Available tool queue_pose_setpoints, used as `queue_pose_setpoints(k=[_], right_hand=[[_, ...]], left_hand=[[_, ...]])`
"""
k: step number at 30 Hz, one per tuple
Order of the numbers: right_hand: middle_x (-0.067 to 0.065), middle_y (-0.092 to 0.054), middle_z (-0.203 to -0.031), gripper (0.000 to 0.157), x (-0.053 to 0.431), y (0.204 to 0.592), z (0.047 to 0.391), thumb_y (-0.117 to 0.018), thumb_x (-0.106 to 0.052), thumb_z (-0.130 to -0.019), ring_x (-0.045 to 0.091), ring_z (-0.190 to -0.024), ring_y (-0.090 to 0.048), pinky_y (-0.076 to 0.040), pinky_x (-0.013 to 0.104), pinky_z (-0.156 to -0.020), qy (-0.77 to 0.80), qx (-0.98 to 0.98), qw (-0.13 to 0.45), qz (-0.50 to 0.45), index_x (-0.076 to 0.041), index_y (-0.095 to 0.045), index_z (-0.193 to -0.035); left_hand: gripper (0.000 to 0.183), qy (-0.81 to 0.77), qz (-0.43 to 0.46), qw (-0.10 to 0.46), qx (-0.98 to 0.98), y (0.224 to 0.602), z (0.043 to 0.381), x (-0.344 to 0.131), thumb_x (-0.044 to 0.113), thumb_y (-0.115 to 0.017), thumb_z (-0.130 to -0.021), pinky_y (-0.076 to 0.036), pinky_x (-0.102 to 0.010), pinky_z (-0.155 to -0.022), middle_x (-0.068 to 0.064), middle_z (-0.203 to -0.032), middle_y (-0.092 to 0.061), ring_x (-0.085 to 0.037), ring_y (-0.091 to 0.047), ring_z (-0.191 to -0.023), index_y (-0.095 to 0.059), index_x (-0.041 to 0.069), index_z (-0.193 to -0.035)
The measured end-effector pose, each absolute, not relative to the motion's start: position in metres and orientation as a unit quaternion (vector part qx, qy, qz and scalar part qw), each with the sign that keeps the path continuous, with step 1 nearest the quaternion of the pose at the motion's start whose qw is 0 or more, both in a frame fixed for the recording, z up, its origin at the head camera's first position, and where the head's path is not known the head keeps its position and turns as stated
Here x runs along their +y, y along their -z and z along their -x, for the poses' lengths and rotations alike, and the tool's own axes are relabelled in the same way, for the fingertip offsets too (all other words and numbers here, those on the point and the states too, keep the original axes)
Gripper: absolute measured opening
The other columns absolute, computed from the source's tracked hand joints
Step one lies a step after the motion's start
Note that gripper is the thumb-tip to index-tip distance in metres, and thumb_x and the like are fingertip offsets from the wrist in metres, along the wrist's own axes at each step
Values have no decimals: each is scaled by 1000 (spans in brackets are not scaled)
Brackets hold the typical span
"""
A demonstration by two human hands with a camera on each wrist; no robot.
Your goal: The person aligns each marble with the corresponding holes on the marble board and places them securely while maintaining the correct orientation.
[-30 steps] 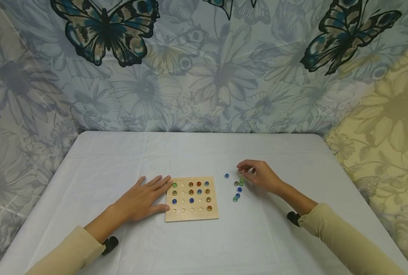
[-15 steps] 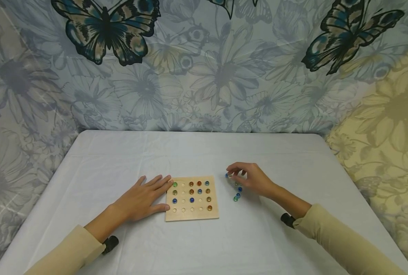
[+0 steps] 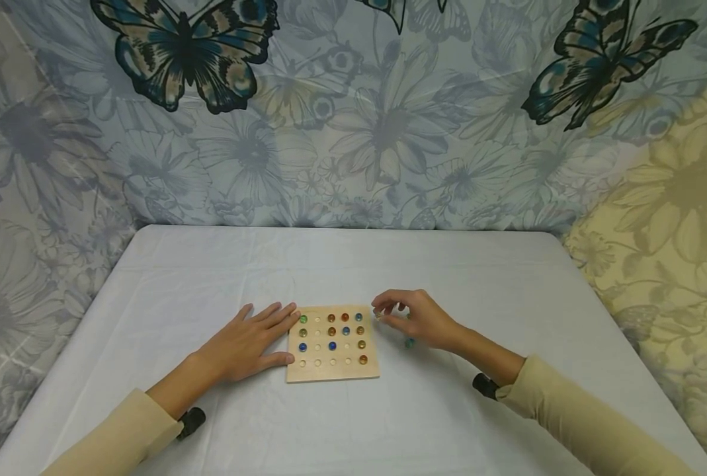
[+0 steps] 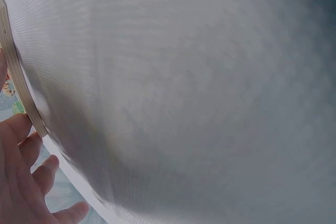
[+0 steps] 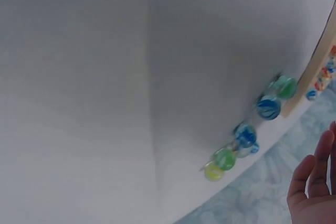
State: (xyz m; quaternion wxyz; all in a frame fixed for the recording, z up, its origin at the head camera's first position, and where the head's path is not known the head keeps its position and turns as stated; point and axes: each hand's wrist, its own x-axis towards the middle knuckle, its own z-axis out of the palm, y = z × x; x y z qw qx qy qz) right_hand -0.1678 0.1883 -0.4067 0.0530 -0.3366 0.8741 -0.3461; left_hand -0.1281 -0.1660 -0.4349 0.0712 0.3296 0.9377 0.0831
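Observation:
A square wooden board (image 3: 332, 375) with rows of round hollows lies on the white table. Green, amber, red and blue marbles sit in many hollows, such as a dark blue marble (image 3: 332, 346). My left hand (image 3: 243, 350) rests at the board's left edge with fingers spread; the left wrist view shows fingertips against the board's side (image 4: 23, 90). Just off the board's upper right corner, my right hand (image 3: 418, 320) pinches a pale, clear-looking marble (image 3: 378, 317) between thumb and fingers. In the right wrist view that marble is out of sight.
Loose marbles lie in a line on the table right of the board, among them a blue marble (image 5: 269, 107), a green marble (image 5: 226, 158) and a yellow marble (image 5: 213, 171). From above, my right hand covers most of them. A patterned cloth (image 3: 353, 165) hangs behind the table.
My right hand has moved left and slightly nearer, from above the loose marbles to the board's upper right corner, carrying the pale marble. The left hand has stayed in place.

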Motion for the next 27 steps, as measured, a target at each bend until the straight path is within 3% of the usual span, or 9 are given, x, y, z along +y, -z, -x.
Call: queue_pose_setpoints(k=[11,21,27], right_hand=[[-2,-74,-102,24,169,404,153,-74,-3,-89,6,-91,-66,-54,40,-81,348,847,61,397,-4,-70,-113],[-4,-74,-101,27,148,407,145,-77,-5,-87,2,-94,-67,-53,32,-91,340,845,122,394,-5,-69,-113],[-5,-74,-101,25,142,409,142,-77,-6,-87,2,-92,-65,-52,27,-89,323,848,126,402,-7,-71,-111]], left_hand=[[77,-81,-330,70,938,434,127,-165,60,-48,-98,-21,-68,-112,-5,-162,-29,-30,-27,-148,-31,14,-158],[78,-79,-325,78,939,435,128,-165,62,-46,-98,-21,-67,-112,-3,-163,-28,-29,-26,-149,-30,16,-158],[78,-80,-328,74,938,434,128,-166,62,-46,-98,-21,-67,-112,-4,-162,-28,-30,-27,-148,-30,15,-158]])
